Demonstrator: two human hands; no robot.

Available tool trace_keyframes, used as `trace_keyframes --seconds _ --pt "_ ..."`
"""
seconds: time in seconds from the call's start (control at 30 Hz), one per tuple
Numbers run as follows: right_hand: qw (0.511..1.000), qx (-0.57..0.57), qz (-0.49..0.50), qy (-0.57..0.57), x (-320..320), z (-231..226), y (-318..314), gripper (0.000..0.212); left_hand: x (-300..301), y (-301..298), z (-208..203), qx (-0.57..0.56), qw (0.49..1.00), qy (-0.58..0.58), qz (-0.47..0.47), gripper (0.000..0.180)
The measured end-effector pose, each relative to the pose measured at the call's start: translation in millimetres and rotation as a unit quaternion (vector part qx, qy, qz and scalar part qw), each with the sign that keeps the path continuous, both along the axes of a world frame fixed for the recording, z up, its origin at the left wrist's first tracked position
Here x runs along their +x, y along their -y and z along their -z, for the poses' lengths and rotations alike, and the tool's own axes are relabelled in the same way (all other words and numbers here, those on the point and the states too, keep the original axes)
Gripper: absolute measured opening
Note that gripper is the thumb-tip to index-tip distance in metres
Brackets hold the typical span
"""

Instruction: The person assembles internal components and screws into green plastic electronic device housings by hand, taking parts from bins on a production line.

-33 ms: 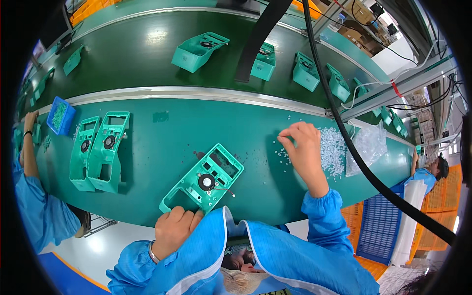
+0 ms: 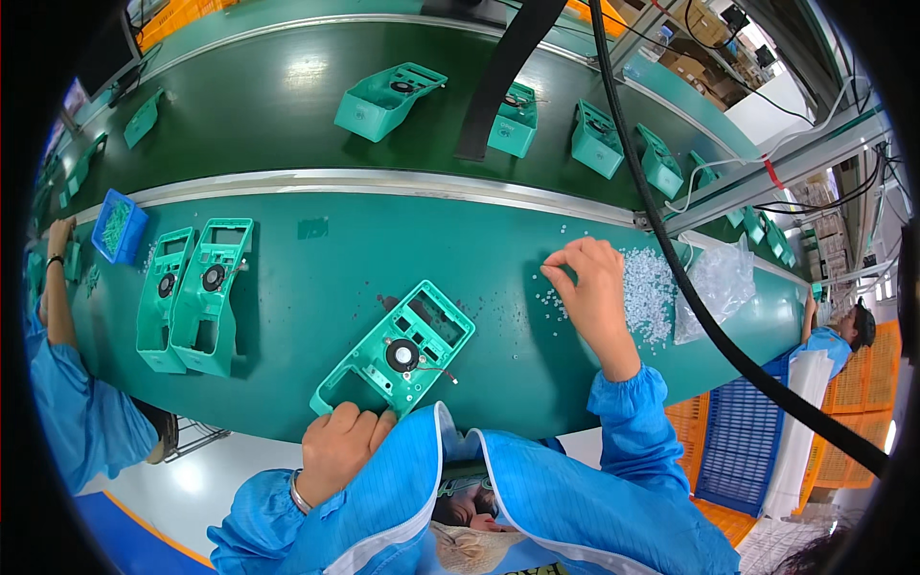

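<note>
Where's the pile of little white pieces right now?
In the head view, the white pile lies on the right of the table, between the right hand and the clear plastic bag.

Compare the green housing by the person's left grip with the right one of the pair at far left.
Angle: near housing lies diagonally, far end toward the right; paired housing runs roughly lengthwise away from the person.
Contact: left grip is at near housing's near edge; no hand is on paired housing.
Neighbours: near housing lies apart; paired housing sits beside another housing.
Shared: green, with cut-outs and a round black part.
</note>
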State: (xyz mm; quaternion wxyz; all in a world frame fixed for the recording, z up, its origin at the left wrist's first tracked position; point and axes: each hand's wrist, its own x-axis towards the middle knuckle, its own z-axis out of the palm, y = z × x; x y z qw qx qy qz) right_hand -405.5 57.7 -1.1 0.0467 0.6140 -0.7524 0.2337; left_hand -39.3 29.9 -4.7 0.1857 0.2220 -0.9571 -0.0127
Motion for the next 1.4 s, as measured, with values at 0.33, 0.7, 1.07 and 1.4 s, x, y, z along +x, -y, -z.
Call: trace_keyframes --seconds 0.33,0.7,1.07,1.4 --pt "0.998 -0.031 -0.016 0.044 0 12 3 0.012 1 0 -3 0.010 1.000 0.016 -0.003 0.027" --pt "0.993 -0.061 -0.089 -0.040 14 3 4 0.011 0 0 -10 0.034 0.999 0.021 -0.016 0.025" --pt "0.993 -0.038 -0.090 -0.062 16 -6 7 0.010 6 21 -21 0.026 0.999 0.036 0.024 0.016" --pt "0.907 0.056 -0.360 0.211 99 -35 34 0.013 14 56 -19 0.022 0.996 0.035 0.080 0.020"
